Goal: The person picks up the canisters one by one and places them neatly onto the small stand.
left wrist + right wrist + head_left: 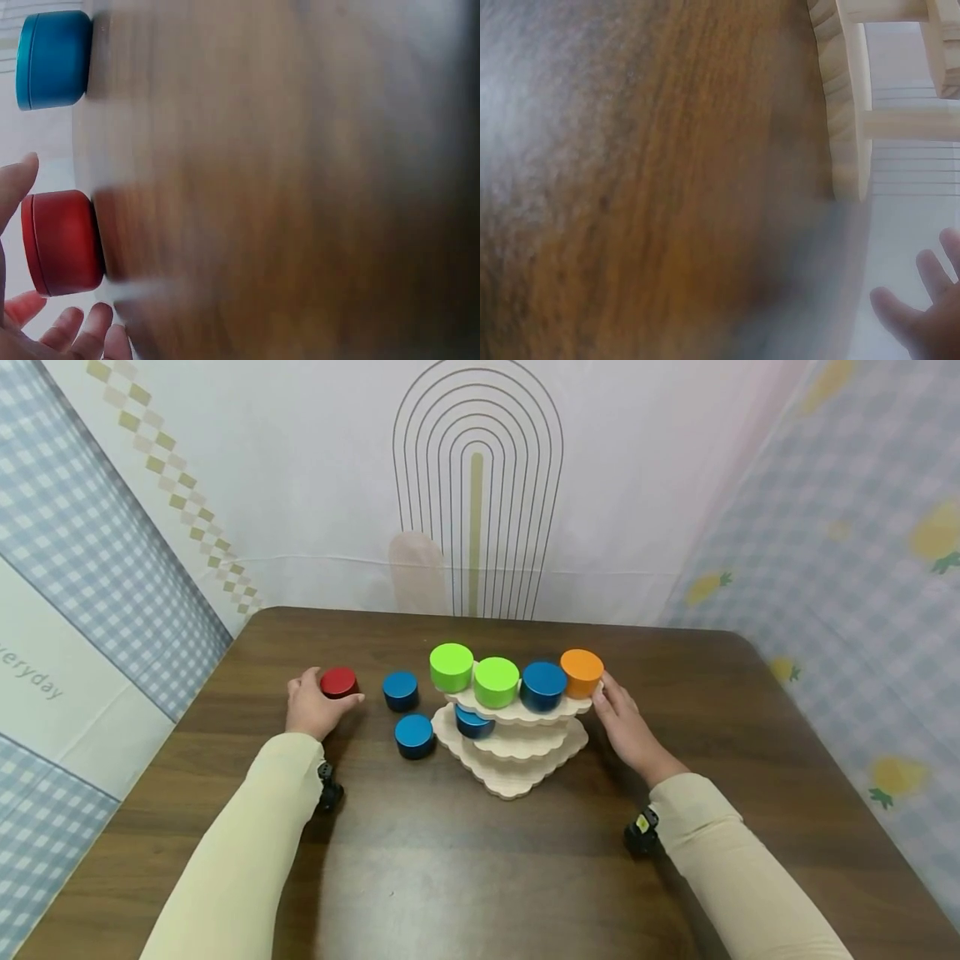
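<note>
My left hand is spread around a red round tin at the left of the table. In the left wrist view, the thumb stands above the red tin and the other fingers extend below it. My right hand has its fingertips at the right end of a tiered wooden stand with scalloped edges, beside an orange tin. In the right wrist view its fingers are extended. Along the top tier sit two green tins, a blue tin and the orange one.
Two blue tins stand on the brown wooden table between the left hand and the stand. Another blue tin sits on a lower tier, partly hidden by the top tier. A patterned cloth hangs behind the table.
</note>
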A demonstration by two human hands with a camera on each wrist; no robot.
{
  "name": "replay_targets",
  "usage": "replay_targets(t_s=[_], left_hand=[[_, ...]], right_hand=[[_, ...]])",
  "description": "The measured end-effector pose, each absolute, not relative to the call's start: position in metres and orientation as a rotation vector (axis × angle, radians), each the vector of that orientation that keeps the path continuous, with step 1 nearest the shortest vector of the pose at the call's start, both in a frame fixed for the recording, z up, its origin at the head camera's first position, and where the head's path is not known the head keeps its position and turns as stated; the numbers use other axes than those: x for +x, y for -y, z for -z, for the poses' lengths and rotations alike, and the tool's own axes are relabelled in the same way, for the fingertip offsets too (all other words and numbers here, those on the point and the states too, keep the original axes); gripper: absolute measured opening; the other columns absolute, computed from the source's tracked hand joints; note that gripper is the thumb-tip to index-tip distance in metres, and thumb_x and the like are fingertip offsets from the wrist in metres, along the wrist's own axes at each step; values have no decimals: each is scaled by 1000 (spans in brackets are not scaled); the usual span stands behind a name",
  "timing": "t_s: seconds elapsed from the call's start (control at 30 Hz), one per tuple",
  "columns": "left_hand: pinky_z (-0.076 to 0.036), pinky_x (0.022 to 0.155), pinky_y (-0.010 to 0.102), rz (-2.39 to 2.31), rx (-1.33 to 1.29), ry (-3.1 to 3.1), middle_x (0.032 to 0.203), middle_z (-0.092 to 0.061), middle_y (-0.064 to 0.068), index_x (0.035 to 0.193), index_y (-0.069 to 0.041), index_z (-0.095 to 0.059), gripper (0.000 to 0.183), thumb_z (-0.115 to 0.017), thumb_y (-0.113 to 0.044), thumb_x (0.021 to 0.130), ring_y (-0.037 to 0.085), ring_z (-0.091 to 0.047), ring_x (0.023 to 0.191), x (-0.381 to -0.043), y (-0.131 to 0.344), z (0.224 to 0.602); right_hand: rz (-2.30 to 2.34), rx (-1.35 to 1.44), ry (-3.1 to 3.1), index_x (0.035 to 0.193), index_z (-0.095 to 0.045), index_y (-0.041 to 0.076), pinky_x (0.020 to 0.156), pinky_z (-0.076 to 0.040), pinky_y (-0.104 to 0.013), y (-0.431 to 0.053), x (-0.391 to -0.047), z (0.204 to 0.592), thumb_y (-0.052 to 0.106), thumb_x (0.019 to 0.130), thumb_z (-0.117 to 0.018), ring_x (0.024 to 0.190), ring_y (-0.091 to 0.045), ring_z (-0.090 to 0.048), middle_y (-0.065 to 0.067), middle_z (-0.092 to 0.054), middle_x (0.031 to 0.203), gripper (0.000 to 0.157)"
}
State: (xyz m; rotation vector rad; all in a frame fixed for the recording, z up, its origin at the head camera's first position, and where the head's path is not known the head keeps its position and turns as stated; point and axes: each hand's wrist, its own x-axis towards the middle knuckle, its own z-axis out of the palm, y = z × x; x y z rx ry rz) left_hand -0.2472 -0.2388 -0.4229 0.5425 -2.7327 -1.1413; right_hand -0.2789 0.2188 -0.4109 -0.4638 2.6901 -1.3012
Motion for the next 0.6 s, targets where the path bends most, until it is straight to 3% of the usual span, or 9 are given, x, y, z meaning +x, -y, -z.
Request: replay_targets(t_s=[0.6], left_hand=[[-39,100,59,1155,702,2812,139,-36,30,144,5,-30,79,-68,-32,86,47,-31,128,-265,239,428]], right_hand=[[1305,-455,-2700,156,-8,16,107,-14,-70,-218,-277,411,51,103,-23,140,-43,-16,-23,-16,155,66]])
